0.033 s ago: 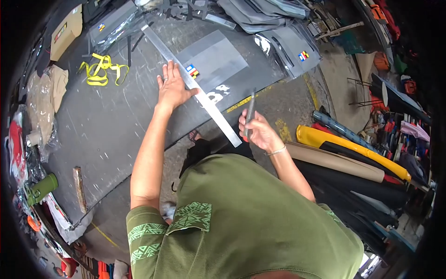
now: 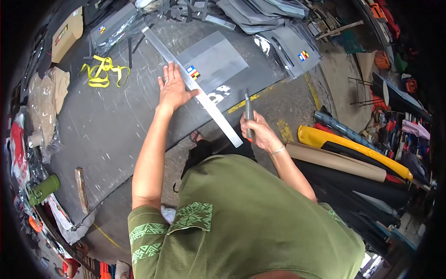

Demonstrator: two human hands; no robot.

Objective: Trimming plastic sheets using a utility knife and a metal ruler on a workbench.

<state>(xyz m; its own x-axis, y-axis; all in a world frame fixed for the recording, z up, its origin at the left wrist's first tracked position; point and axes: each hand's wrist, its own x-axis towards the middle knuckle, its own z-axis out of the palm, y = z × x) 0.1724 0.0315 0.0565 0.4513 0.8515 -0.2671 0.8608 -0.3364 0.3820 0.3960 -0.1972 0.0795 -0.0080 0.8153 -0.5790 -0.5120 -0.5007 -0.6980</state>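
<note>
Ruler: seemed stiff, slippery; best pressed mid-length.
Left hand: lay spread against it.
Right hand: was clamped around knife, toward twelve o'clock.

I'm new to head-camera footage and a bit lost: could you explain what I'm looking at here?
There is no machine here, only a person's two bare hands. The view looks down from a wide fisheye camera on the person's head, the left one of a pair, so straight edges bend near the rim.

The left hand lies spread against a flat metal bar, whose near end juts past the edge of the dark table. The right hand grips a slim grey tool, pointing away from the body. Beside the bar lies a grey sheet; farther left is a tangled yellow strap.
</note>
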